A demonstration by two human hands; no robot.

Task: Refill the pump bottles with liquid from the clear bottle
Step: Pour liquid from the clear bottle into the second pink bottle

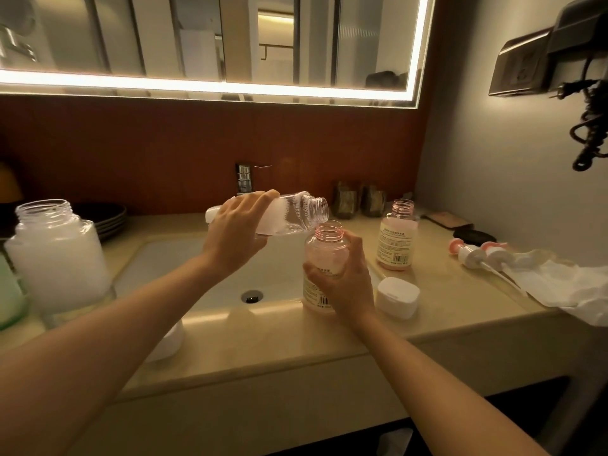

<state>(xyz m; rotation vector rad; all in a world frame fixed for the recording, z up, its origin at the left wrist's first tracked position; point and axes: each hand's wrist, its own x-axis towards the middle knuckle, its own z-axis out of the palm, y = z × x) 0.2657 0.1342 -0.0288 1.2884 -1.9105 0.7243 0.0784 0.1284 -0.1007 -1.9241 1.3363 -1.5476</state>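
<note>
Head view: your left hand (235, 232) wraps the tilted clear plastic bottle (297, 212); right hand (343, 279) clasps the pink translucent pump bottle (325, 250). Light, probably slick; grip mid-body.

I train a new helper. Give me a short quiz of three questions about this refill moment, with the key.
1. True or false: the left hand holds the clear bottle upright.
2. Where do the pump heads lie? A in a drawer; B on the counter at the right; C screwed on the bottles.
3. The right hand grips one pink bottle. How many pink bottles stand open in all?
Key: 1 false, it is tilted. 2 B. 3 two, counting the second pink bottle.
</note>
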